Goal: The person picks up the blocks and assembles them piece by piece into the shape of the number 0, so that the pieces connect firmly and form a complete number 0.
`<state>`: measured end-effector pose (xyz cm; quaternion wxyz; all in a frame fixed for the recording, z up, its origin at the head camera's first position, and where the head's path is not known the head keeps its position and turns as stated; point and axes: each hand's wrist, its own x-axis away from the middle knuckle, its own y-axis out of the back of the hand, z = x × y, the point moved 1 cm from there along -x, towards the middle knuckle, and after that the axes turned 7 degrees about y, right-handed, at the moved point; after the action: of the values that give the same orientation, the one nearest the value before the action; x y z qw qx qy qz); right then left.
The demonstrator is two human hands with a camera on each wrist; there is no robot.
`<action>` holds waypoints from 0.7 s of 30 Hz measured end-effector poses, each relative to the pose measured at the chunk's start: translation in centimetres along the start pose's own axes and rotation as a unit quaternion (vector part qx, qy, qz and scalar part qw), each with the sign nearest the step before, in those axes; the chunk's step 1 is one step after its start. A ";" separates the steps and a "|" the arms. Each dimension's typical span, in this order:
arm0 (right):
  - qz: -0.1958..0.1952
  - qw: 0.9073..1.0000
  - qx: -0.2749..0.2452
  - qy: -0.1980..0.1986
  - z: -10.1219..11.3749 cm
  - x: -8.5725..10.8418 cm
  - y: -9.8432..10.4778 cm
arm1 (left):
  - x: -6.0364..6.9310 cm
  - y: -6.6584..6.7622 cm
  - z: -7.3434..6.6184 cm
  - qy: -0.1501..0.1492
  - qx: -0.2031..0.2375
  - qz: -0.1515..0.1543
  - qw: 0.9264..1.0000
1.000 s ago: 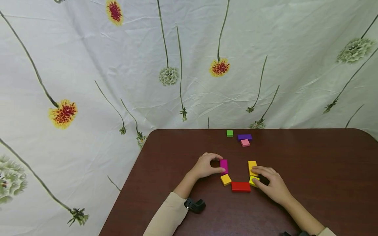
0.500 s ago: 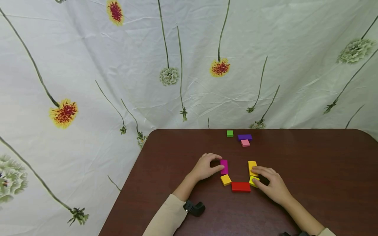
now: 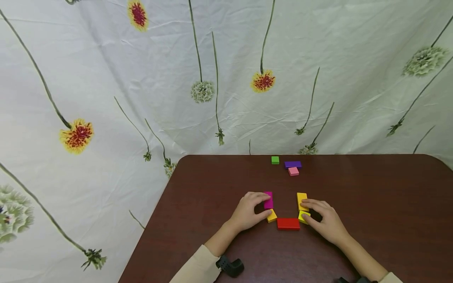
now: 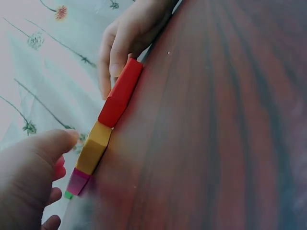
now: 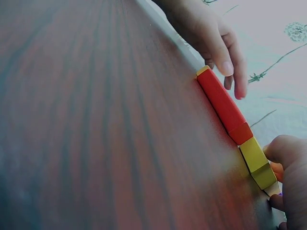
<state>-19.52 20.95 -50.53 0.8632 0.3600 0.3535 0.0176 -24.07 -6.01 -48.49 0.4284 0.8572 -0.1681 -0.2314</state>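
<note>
In the head view my left hand (image 3: 248,212) is beside a magenta block (image 3: 268,200) and an orange block (image 3: 271,215), fingertips over the first, thumb by the second. The left wrist view shows a gap between that thumb and the orange block (image 4: 93,147). My right hand (image 3: 329,223) rests its fingertips at a long yellow-orange block (image 3: 302,199) and its thumb at a small yellow block (image 3: 304,217). Between the two sides lies a red block (image 3: 288,224), near the yellow block. Together these blocks form a U shape, its far side unclosed.
Toward the back edge of the brown table (image 3: 219,169) lie a green block (image 3: 275,160), a purple block (image 3: 293,164) and a pink block (image 3: 293,171) just in front of the purple one. A flowered cloth (image 3: 233,118) hangs behind the table.
My left hand has shifted nearer to me, its thumb going from the magenta block to the orange block. The magenta block sits slightly closer to the orange one. My right hand is where it was.
</note>
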 end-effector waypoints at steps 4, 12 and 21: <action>0.001 1.000 -0.002 -0.002 0.0 0.0 0.0 | 0.1 -0.4 0.2 0.002 -0.016 0.003 1.000; -0.001 1.000 -0.007 -0.006 0.1 0.0 0.0 | 0.0 -0.3 0.3 0.003 -0.032 0.012 0.999; 0.000 1.000 -0.003 -0.001 0.2 -0.1 0.1 | 0.1 -0.3 0.3 0.009 -0.030 0.012 0.999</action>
<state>-19.42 20.84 -50.34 0.8647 0.3574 0.3525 0.0178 -24.09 -6.04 -48.93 0.4580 0.8439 -0.1675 -0.2237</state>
